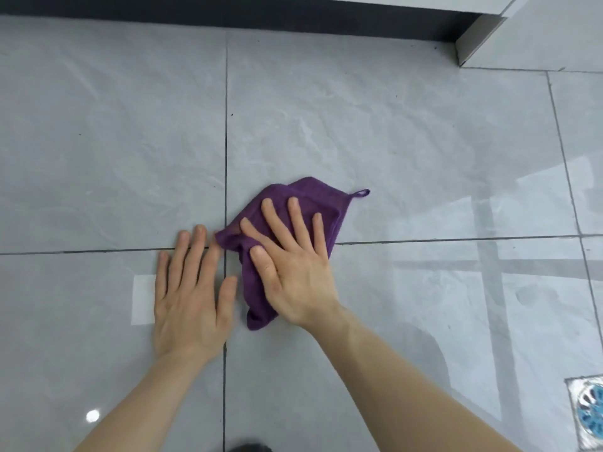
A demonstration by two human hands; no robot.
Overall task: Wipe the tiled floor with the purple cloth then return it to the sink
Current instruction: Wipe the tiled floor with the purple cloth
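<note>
Grey marbled tiles made up the tiled floor, glossy enough to carry window reflections on the right side, with dark grout lines crossing just under the hands. Along the top ran a dark baseboard, and a pale cabinet corner stood at the upper right. A floor drain with a blue insert sat at the lower right edge, well apart from the work. No sink showed anywhere in the head view.

From that one view, the purple cloth lay bunched and partly folded on the floor, right at the crossing of the grout lines, its small hanging loop sticking out toward the right. The right hand lay flat on top of it, fingers spread wide and nothing pinched: an open palm pressing down, which probably served to keep as much of the cloth against the tile as possible while it was pushed. The left hand rested palm-down on the bare tile just beside the cloth, fingers open too, its fingertips close to the cloth's left corner; whether they touched it could not be told. It held nothing and most likely propped up the person's weight while crouching low.

Judging by this, the wiping was the step in hand, and carrying the cloth to the sink was not yet done.
</note>
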